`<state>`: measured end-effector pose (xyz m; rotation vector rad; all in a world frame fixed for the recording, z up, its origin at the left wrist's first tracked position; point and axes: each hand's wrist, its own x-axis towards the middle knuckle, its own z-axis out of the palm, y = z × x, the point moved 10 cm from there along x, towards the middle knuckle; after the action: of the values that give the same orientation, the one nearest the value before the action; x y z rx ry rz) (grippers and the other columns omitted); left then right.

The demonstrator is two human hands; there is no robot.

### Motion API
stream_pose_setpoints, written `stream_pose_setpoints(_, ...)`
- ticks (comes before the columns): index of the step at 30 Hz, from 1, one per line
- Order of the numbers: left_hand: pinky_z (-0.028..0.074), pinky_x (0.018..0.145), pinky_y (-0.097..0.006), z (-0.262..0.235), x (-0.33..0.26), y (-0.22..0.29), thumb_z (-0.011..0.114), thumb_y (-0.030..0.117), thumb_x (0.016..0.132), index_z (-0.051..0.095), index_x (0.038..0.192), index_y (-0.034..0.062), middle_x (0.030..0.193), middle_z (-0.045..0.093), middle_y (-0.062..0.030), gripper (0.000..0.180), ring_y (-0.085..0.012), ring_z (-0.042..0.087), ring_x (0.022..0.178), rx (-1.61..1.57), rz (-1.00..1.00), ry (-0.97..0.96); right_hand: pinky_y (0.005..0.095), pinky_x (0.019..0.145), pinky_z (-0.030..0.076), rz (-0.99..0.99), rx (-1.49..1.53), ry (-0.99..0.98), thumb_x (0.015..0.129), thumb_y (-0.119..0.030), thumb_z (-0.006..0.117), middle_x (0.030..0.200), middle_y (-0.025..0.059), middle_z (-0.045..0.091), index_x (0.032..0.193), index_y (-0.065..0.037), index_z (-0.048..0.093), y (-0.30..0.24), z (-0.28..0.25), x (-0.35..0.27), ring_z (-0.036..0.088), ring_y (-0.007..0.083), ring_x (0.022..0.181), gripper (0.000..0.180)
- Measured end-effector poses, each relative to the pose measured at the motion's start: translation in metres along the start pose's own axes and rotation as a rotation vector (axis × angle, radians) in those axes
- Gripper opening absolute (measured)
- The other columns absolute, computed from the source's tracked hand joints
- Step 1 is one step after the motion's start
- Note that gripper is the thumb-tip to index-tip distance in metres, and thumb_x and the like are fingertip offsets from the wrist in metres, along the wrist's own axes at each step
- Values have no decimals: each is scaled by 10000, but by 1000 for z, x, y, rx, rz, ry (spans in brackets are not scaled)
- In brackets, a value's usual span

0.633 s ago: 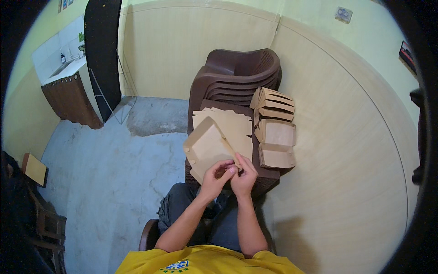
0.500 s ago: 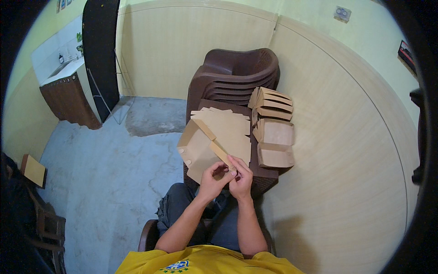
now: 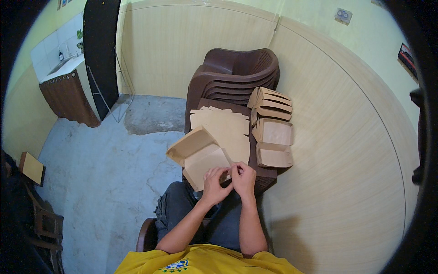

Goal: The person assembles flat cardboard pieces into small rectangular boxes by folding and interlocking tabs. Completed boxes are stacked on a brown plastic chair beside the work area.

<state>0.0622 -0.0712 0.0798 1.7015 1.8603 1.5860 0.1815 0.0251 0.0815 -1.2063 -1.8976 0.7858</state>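
Note:
A partly folded brown cardboard box [image 3: 206, 163] lies tilted in front of me, its lid side standing up at the left. My left hand [image 3: 216, 186] is closed at the box's near right corner, fingers curled over the wall. Beside it, my right hand [image 3: 244, 181] pinches the same corner, thumb and fingers together. The fingers hide that corner, so the tabs there cannot be made out. Under and behind the box lies a pile of flat cardboard blanks [image 3: 232, 130] on a brown surface.
To the right of the blanks stand an open folded box [image 3: 275, 155] and a stack of folded boxes [image 3: 273, 104] nested together. Brown stacked plastic chairs [image 3: 237, 68] rise behind. A panelled wall [image 3: 346, 150] runs along the right; a sink counter [image 3: 68, 66] is far left.
The box has turned and tipped down toward me: its lid side has swung left and its inside shows more. Both hands stay at its right corner, the right hand a little lower.

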Motion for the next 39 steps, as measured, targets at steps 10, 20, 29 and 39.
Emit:
stream_pose_setpoints(10, 545, 900, -450, -18, 1, -26, 804, 140, 889, 793, 1118, 63, 981, 777, -127, 242, -336, 698, 991, -27, -249, 79, 345, 766, 681, 337, 669, -115, 1057, -68, 658, 1084, 116, 733, 1205, 58, 692, 44, 41, -13, 729, 174, 895, 197)
stream_pose_setpoints(20, 602, 809, -329, -14, -11, -59, 838, 76, 887, 799, 1080, 26, 962, 819, -137, 202, -211, 803, 897, -232, -482, 133, 333, 803, 670, 287, 728, -72, 989, 54, 701, 1001, 100, 741, 1218, 45, 665, 27, 40, -13, 735, 162, 909, 231)
stream_pose_setpoints(29, 608, 812, -348, -29, -8, -44, 811, 124, 909, 787, 1141, 38, 951, 820, -147, 249, -237, 812, 892, -141, -488, 268, 298, 726, 642, 162, 631, -10, 948, 16, 765, 927, 111, 742, 1066, 40, 665, 16, 39, -6, 733, 161, 824, 157)
stream_pose_setpoints(39, 593, 778, -409, -45, 4, -3, 783, 92, 868, 768, 1187, 47, 962, 725, -166, 323, -318, 743, 838, 94, -105, 264, 267, 725, 625, 127, 617, 71, 938, 60, 768, 917, 84, 718, 1012, 32, 652, 16, 38, -4, 706, 123, 806, 141)
